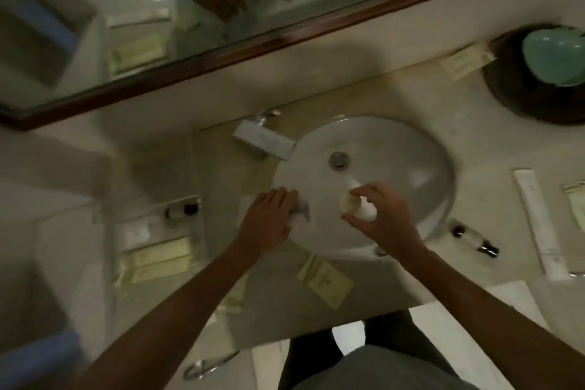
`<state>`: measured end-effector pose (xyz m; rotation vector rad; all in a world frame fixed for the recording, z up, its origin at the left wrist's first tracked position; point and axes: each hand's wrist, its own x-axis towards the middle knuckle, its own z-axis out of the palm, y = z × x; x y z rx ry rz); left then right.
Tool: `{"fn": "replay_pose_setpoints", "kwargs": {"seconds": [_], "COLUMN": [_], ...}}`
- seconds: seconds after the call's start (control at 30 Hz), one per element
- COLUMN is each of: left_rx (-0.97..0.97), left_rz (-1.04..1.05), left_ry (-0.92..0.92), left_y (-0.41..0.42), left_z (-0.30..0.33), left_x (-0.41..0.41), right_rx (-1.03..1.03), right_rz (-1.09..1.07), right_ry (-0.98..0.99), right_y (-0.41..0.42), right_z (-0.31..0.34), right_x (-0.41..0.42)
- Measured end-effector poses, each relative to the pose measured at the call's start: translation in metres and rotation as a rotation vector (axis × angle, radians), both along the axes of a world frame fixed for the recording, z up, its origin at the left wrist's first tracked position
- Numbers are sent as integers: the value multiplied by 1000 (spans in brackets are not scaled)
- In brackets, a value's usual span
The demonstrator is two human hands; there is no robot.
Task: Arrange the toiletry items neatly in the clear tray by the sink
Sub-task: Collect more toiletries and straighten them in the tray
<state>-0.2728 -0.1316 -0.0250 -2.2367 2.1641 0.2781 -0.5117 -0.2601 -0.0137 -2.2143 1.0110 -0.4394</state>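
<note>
My right hand [380, 212] is over the sink basin [411, 168], its fingertips shut on a small white bottle [351, 203]. At the sink's left rim, my left hand [269, 218] curls its fingers around a blurred grey thing [300, 210]; whether it grips it is unclear. The clear tray [158, 204] lies left of the sink. In it are a small dark-capped bottle [182, 210], a white box [136, 233] and pale yellow packets [161, 258]. Loose on the counter are a yellow packet [326, 279] in front of the sink, a small clear bottle [474, 239] and a long white sachet [538, 225] to the right.
A chrome faucet [262, 139] stands at the sink's back left. A dark bowl holding a green dish [554, 60] sits at the far right, with a packet [465, 62] beside it. Another packet [574, 203] lies at the right edge. A framed mirror [221, 51] runs along the back.
</note>
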Motion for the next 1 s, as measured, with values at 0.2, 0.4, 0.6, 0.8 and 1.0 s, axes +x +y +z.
{"fn": "replay_pose_setpoints", "kwargs": {"seconds": [0.2, 0.4, 0.6, 0.8, 1.0], "left_rx": [-3, 28, 17, 66, 54], "left_rz": [260, 435, 504, 506, 477], "left_ry": [-21, -37, -22, -20, -5], "left_y": [141, 214, 243, 239, 226], "left_z": [6, 3, -10, -18, -24], "left_x": [92, 156, 186, 205, 226], "right_rx": [16, 0, 31, -2, -200], "right_rz": [248, 449, 466, 574, 658], "right_ry": [-13, 78, 165, 193, 292], "right_y": [105, 173, 193, 199, 194], "right_z": [0, -8, -17, -34, -43], "right_x": [133, 222, 257, 271, 272]}}
